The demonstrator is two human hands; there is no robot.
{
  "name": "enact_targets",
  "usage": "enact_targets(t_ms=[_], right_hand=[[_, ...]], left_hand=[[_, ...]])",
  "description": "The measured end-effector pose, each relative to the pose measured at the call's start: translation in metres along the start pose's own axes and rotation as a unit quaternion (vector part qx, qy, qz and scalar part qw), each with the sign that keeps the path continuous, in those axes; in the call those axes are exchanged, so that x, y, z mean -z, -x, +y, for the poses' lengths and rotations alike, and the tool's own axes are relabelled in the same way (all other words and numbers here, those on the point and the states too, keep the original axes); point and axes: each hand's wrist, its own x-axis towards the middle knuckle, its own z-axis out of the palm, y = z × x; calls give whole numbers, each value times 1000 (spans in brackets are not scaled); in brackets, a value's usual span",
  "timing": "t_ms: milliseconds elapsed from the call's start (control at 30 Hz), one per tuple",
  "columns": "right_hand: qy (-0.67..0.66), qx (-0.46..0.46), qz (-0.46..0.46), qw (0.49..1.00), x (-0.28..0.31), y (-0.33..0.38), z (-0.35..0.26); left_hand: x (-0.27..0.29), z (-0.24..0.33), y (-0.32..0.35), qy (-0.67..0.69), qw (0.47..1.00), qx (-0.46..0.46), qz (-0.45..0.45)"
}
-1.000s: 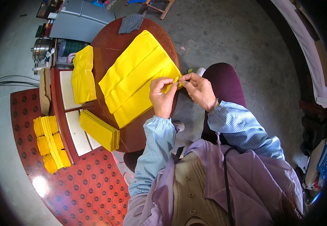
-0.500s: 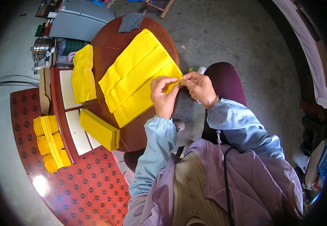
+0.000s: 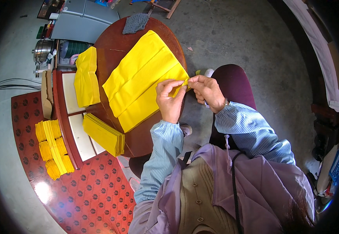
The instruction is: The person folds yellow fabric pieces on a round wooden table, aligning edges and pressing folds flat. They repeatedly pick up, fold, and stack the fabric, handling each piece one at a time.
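Note:
A large yellow sheet (image 3: 140,80), paper or cloth, lies creased across the round brown table (image 3: 116,58). Its near right corner is raised at the table's edge. My left hand (image 3: 171,100) pinches that corner between thumb and forefinger, the fingertips touching. Right beside it, my right hand (image 3: 209,93) has its thumb and forefinger closed at the same corner, its other fingers curled. Whether a bit of the sheet sits inside the right pinch is hard to see.
A yellow folded piece (image 3: 86,78) and a stack of folded yellow sheets (image 3: 104,134) lie at the table's left. Bundled yellow pieces (image 3: 54,148) rest on a red patterned surface (image 3: 95,187). A grey cloth (image 3: 135,23) is at the far edge; a dark purple stool (image 3: 234,84) stands right.
My right fingers have shifted very slightly at the corner, and more of its yellow tip shows between my hands. The sheet and my left hand stay in place.

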Motion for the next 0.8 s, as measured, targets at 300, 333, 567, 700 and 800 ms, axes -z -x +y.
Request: enact_targets(t_ms=[300, 333, 567, 700, 800], right_hand=[[23, 62, 12, 998, 0, 3, 6], [34, 78, 18, 996, 1, 5, 7], [53, 70, 19, 996, 6, 18, 12], [66, 86, 31, 994, 4, 20, 12], [86, 101, 29, 991, 4, 20, 14]], left_hand=[[-5, -2, -1, 21, 999, 22, 27], [-5, -2, -1, 31, 999, 29, 29], [-3, -2, -2, 26, 999, 32, 20], [-2, -1, -2, 17, 999, 35, 16], [-2, -1, -1, 22, 999, 36, 18]])
